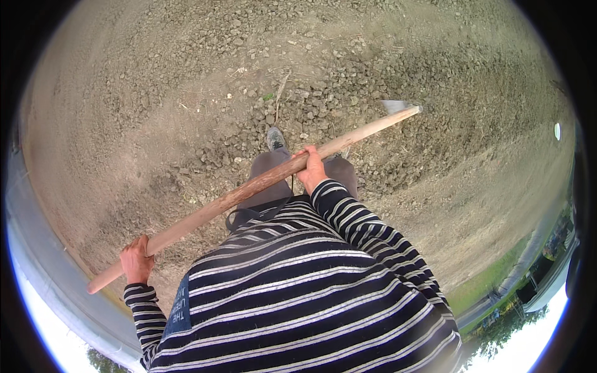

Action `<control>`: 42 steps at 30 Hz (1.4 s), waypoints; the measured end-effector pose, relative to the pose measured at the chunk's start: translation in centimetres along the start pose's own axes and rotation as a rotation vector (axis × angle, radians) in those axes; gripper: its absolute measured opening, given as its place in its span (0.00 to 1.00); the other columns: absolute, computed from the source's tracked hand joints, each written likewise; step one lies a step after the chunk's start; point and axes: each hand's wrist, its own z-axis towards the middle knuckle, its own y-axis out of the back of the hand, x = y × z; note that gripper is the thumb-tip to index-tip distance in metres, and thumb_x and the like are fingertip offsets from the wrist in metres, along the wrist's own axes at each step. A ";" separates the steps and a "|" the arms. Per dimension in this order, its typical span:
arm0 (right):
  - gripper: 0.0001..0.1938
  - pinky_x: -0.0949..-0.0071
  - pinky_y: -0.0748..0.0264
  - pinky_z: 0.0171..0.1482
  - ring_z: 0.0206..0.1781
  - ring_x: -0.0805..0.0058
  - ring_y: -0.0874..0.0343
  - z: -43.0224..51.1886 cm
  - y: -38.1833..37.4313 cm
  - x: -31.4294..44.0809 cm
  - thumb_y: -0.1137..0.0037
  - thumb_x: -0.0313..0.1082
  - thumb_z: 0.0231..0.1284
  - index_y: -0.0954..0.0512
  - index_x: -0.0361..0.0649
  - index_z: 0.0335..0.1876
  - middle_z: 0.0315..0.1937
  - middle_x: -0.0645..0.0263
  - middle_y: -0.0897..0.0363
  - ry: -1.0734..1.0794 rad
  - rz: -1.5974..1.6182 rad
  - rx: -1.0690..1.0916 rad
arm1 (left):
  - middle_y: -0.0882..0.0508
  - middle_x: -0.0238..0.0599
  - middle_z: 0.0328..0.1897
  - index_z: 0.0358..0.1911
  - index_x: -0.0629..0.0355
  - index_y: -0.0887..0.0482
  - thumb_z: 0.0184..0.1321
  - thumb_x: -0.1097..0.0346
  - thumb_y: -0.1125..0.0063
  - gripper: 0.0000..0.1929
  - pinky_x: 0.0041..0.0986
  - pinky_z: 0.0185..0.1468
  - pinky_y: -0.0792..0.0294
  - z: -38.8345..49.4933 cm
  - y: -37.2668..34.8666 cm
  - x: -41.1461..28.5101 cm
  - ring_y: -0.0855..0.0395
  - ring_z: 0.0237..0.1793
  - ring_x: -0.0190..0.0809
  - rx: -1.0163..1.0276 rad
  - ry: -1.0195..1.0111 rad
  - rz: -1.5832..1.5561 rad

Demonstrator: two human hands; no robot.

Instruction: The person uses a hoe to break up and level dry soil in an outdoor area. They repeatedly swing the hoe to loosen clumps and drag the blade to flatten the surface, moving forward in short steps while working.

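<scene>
A hoe with a long, thick wooden handle [224, 203] runs slantwise across the front of my body. My left hand [136, 259] is wrapped around the handle near its butt end, out at my left side. Farther along, my right hand [311, 169] grips the same handle in front of my thighs, thumb laid over the wood. At the far end, to the front right, the slightly blurred metal blade [394, 107] shows over broken soil. Whether it touches the ground I cannot tell.
Loose soil clods [322, 98] lie before my feet. One shoe [276, 138] shows beside a thin dry stick [281, 95]. A small white object [557, 131] lies far right. A grey strip [37, 205] borders the soil at left; grass [489, 270] grows at lower right.
</scene>
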 end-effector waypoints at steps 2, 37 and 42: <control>0.09 0.65 0.30 0.33 0.22 0.71 0.34 0.3 0.6 -2.1 0.48 0.36 0.50 0.35 0.44 0.24 0.16 0.65 0.36 -0.125 0.122 0.007 | 0.22 0.37 0.24 0.26 0.52 0.28 0.37 0.67 0.40 0.11 0.35 0.33 0.33 -0.4 0.5 1.4 0.22 0.28 0.46 0.070 0.047 0.033; 0.07 0.76 0.33 0.22 0.19 0.78 0.34 5.9 13.6 18.7 0.46 0.30 0.50 0.33 0.42 0.30 0.19 0.69 0.35 0.226 0.111 -0.115 | 0.20 0.51 0.28 0.42 0.49 0.24 0.43 0.54 0.41 0.20 0.43 0.36 0.31 3.9 -6.2 -27.3 0.23 0.32 0.56 0.673 -0.130 -0.423; 0.07 0.74 0.32 0.21 0.18 0.77 0.33 1.8 14.6 13.3 0.46 0.31 0.47 0.33 0.42 0.26 0.18 0.68 0.34 0.088 0.102 -0.121 | 0.21 0.52 0.25 0.41 0.52 0.24 0.51 0.48 0.50 0.20 0.43 0.33 0.31 -1.7 -7.0 -21.4 0.22 0.29 0.56 0.646 -0.208 -0.550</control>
